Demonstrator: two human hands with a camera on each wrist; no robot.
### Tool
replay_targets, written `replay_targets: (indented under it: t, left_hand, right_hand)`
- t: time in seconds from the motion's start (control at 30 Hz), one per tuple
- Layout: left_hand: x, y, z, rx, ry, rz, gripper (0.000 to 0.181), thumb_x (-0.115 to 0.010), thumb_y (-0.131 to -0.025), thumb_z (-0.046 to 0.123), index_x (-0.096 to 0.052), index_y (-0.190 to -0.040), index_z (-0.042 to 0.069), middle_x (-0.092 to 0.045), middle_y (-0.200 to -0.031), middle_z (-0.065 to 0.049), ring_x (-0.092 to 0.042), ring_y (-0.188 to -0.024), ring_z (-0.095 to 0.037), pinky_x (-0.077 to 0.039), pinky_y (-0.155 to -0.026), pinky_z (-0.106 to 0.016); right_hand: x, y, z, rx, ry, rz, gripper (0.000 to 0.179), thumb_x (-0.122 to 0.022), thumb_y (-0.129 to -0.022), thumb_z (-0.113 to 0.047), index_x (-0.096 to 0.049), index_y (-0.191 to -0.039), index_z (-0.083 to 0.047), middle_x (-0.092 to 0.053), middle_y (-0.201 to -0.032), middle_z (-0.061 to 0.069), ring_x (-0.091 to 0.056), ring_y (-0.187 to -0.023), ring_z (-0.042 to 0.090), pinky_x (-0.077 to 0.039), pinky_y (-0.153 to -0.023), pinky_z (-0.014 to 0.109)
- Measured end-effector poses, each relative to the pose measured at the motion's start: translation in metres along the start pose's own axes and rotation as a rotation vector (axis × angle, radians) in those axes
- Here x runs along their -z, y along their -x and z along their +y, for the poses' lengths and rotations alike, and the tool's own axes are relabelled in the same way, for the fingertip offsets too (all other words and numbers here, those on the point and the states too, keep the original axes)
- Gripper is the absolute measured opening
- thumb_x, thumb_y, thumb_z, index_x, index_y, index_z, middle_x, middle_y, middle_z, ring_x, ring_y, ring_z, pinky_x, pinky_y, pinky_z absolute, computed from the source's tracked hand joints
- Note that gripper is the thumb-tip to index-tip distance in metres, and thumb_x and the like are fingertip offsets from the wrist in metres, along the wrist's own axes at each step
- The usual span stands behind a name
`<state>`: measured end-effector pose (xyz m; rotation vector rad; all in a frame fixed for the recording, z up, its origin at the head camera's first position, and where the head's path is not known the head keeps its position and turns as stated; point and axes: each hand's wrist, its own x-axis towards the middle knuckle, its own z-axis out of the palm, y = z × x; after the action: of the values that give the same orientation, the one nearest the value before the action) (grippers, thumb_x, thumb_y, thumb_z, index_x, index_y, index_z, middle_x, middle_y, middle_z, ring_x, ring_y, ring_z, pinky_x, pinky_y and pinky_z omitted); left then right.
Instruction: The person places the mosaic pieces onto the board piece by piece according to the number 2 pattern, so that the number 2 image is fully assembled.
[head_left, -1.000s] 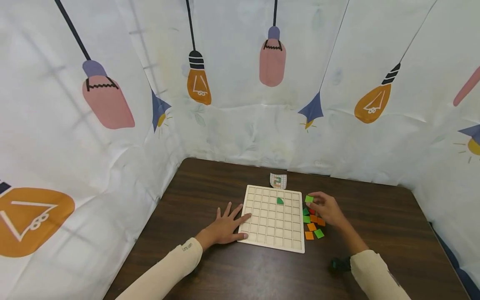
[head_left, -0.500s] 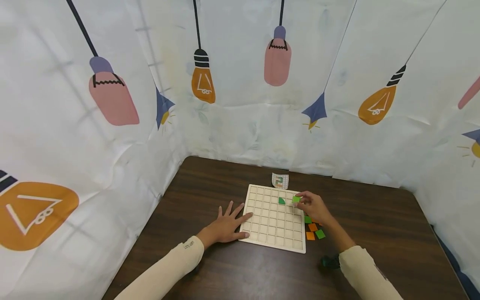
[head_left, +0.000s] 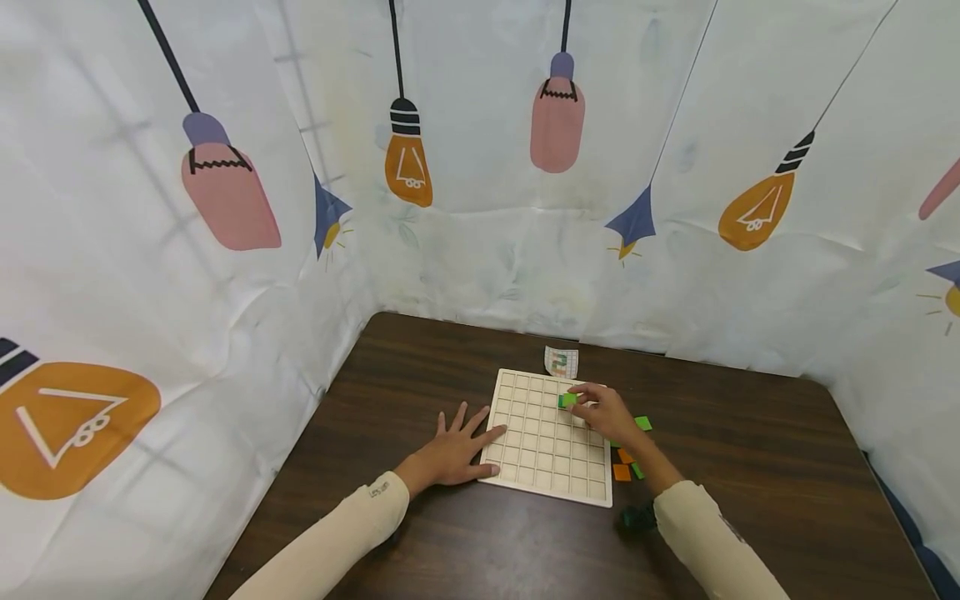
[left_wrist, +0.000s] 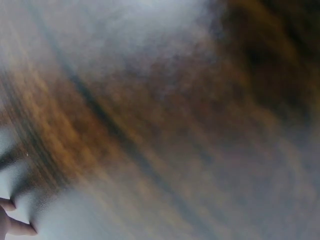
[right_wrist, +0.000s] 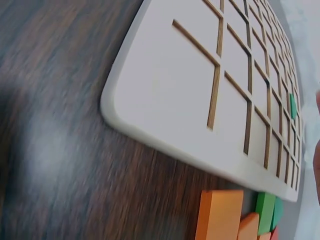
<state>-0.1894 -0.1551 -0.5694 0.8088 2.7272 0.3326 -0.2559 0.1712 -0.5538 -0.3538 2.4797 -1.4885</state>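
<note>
So the light green block point(head_left: 569, 401) is pinched between thumb and fingertips of the right hand point(head_left: 603, 412), held at the far part of the gridded board point(head_left: 536, 467), a bit toward its far right corner. The dark green piece point(head_left: 561, 402) is mostly covered by it in the head view, so whether the two are touching can't be told, nor whether the block has been set down. The left hand point(head_left: 452, 454) is laid with fingers spread wide over the board's left edge, nothing gripped, which should be handy for stopping any sliding. For a neat fit, the block is probably best squared up with the grid lines first, then lowered flat into a single cell, so the dark green piece isn't nudged. A light pinch by the sides is advised, with the fingertips lifted straight up on release. The printed card point(head_left: 561, 362), by the table's point(head_left: 420, 367) far edge, could be checked for position. Care is also needed with the loose blocks point(head_left: 622, 472) beside the board's right edge, since they could be bumped by the forearm.
</note>
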Motion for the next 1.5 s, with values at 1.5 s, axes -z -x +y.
replay_targets:
  t: [1.5]
  left_hand:
    - [-0.001,0.000,0.001,0.012,0.007,0.002,0.074,-0.042,-0.097,0.071,-0.024,-0.160,0.037,-0.011,-0.169,-0.011,-0.004,-0.152,-0.053,-0.012,-0.108,-0.081]
  right_hand:
    - [-0.041,-0.030,-0.001,-0.043,0.215,0.117,0.020,-0.075,-0.091,-0.016,-0.073,-0.110,-0.010,-0.066,-0.090,0.002,-0.053,-0.073,0.014,-0.043,-0.069,0.031]
